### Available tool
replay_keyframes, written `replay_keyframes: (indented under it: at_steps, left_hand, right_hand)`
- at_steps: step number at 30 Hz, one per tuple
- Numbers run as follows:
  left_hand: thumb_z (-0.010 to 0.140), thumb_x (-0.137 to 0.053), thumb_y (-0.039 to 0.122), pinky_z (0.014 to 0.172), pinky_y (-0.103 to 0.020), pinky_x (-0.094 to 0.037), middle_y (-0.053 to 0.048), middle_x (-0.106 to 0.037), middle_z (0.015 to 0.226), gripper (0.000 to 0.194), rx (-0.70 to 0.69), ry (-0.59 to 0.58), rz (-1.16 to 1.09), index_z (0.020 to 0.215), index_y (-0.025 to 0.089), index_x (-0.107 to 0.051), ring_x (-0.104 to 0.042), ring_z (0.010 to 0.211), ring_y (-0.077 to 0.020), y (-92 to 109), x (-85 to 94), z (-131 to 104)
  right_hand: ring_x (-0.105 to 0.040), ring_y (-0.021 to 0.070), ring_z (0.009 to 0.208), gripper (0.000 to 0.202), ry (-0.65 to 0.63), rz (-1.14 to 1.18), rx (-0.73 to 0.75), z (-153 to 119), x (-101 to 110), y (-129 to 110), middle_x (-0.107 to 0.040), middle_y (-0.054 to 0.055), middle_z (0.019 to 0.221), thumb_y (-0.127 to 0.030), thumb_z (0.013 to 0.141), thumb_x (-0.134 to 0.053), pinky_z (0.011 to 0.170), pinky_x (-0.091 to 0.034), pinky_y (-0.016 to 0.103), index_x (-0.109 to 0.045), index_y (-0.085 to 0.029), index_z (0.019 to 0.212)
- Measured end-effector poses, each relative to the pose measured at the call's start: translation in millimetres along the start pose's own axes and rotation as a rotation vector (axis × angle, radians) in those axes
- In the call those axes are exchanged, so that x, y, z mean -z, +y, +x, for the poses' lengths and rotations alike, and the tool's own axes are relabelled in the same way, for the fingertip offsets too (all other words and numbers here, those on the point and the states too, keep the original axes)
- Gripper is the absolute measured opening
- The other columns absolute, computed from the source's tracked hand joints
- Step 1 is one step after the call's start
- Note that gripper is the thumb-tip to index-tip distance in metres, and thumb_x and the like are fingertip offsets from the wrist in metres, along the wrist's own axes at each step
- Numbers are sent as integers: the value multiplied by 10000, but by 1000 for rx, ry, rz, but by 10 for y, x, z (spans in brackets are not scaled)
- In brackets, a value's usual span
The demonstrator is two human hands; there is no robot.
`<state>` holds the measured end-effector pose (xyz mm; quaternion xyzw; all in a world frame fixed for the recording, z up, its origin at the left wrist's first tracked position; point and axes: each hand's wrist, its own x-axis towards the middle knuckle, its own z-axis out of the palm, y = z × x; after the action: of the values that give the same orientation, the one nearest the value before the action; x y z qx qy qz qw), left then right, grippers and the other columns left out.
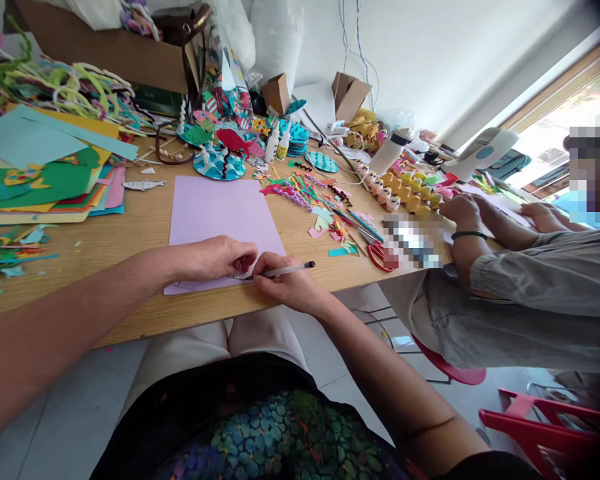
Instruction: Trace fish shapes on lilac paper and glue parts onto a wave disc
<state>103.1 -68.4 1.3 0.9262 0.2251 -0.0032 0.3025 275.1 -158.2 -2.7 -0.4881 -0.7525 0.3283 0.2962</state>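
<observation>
I see a lilac sheet of paper (220, 213) lying at the near edge of the wooden table (147, 223), with faint lines along its near side. The person's right hand (290, 283) grips a pen (290, 269), its lower end by the sheet's near edge. The left hand (220, 257) rests on the paper just beside, fingers curled; whether they pinch anything, I cannot tell. A silvery fish (145, 185) lies left of the sheet, red-handled scissors (379, 259) to the right.
</observation>
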Motion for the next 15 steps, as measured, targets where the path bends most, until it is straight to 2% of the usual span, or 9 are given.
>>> replay_keyframes:
  at_steps: [10,13,15]
  left_hand:
    - [669,-425,87,652,-204,-396,29,-592,751,223,64,-32,14,828,201,-531,-551,701,-118,71,26,-7]
    - [673,-410,95,620,-201,-389,26,-571,725,204,76,-24,2,812,198,-520,-540,676,-117,86,26,-18]
    - [669,-395,95,606,-198,-384,26,-560,709,196,59,-11,-3,789,198,-510,-529,660,-115,96,22,-27]
  right_hand:
    - [-420,75,537,27,16,84,-7,-33,55,24,-497,-47,590,-164,726,-511,519,-341,191,-538,-163,726]
    - [-475,87,568,44,144,161,-17,-83,137,80,-537,-33,608,-189,758,-499,549,-378,200,-531,-168,735]
    - [-516,98,598,87,242,90,-18,-118,174,154,-572,-21,637,-203,792,-480,589,-403,213,-560,-171,802]
